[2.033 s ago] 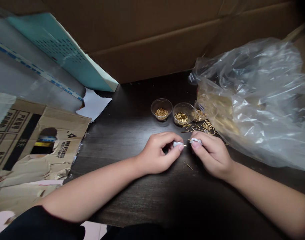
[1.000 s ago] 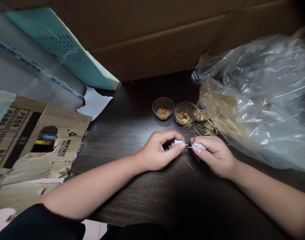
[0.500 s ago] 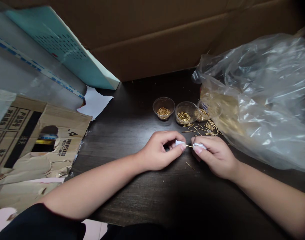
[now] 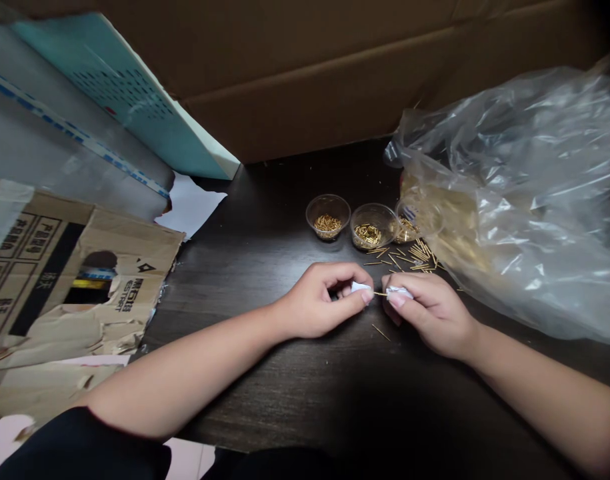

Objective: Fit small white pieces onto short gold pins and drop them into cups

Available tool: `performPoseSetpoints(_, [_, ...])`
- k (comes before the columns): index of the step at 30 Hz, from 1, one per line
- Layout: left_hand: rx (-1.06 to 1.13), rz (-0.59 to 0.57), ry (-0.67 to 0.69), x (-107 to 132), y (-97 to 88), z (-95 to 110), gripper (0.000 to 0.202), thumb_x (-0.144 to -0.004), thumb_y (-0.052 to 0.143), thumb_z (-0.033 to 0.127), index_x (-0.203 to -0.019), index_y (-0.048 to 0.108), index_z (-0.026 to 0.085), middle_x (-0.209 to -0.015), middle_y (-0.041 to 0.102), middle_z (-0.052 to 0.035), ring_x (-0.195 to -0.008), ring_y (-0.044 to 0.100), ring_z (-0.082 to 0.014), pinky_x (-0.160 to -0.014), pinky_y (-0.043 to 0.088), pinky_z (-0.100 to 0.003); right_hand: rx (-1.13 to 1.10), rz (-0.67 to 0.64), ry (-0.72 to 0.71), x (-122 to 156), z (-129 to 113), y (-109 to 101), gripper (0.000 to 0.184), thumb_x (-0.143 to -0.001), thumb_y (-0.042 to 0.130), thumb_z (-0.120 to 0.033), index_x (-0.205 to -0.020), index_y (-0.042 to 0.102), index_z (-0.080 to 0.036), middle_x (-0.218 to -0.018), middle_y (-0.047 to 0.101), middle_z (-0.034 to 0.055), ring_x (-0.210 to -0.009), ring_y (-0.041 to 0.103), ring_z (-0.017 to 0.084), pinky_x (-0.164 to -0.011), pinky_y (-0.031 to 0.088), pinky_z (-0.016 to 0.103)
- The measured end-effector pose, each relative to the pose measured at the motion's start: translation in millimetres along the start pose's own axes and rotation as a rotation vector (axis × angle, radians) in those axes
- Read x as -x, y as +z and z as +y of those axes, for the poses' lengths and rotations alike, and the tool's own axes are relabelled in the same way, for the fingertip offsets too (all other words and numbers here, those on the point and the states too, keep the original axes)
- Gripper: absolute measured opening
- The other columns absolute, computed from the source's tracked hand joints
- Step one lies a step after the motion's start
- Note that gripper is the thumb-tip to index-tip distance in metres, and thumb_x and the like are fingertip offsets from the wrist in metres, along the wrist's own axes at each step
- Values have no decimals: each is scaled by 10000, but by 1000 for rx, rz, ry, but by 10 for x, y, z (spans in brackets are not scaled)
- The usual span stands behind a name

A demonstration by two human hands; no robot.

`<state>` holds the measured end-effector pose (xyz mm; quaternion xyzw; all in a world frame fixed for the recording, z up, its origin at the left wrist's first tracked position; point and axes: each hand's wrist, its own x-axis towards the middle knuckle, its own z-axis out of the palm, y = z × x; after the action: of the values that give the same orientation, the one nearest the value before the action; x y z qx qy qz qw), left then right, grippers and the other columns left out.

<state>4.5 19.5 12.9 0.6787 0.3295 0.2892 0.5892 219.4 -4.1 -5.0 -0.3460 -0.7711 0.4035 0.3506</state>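
A thin brass-coloured pin [image 4: 379, 294] spans the small gap between my two hands. My left hand [image 4: 329, 298] pinches its left end through a scrap of white paper or tape [image 4: 359, 287]. At the other end, my right hand [image 4: 429, 310] grips it through a similar white scrap [image 4: 399, 292]. The pin's ends are hidden by fingers and wrapping. Just below my hands, a single loose brass pin [image 4: 381, 332] lies on the dark table [image 4: 255, 380]. Beyond them lies a scattered pile of brass pins [image 4: 421, 255].
Clear plastic cups, one on the left [image 4: 328, 217] and one in the middle [image 4: 373, 227], hold small brass pieces; a third [image 4: 407, 230] stands beside them. A large plastic bag [image 4: 525, 200] covers the right. Cardboard [image 4: 309, 80] walls the back, and a torn carton [image 4: 109, 280] lies left.
Almost nothing differs. My left wrist has risen very slightly, and both hands keep their pinch on the pin.
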Motion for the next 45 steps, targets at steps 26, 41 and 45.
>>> performPoseSetpoints(26, [-53, 1, 19, 22, 15, 12, 155, -885, 638, 267, -838, 654, 120, -669, 581, 7, -578, 454, -71, -540, 385, -186, -14, -18, 25, 13, 23, -5, 443, -1040, 421, -355, -626, 448, -202, -556, 416, -31, -518, 378, 114, -530, 268, 288])
performPoseSetpoints(41, [-40, -28, 8, 26, 7, 0, 120, -885, 632, 230, -852, 654, 117, -650, 586, 11, -558, 507, -77, -530, 384, -194, 13, -55, -9, 4, 22, -7, 387, -1028, 431, -281, -653, 374, -207, -583, 373, -45, -521, 366, 100, -524, 283, 266])
performPoseSetpoints(45, [-31, -26, -7, 33, 6, -10, 116, -878, 640, 230, -845, 649, 119, -648, 588, 11, -541, 519, -71, -508, 385, -181, 62, -43, -55, -1, 5, 6, 340, -1008, 439, -208, -690, 318, -213, -615, 333, -49, -530, 345, 95, -527, 280, 251])
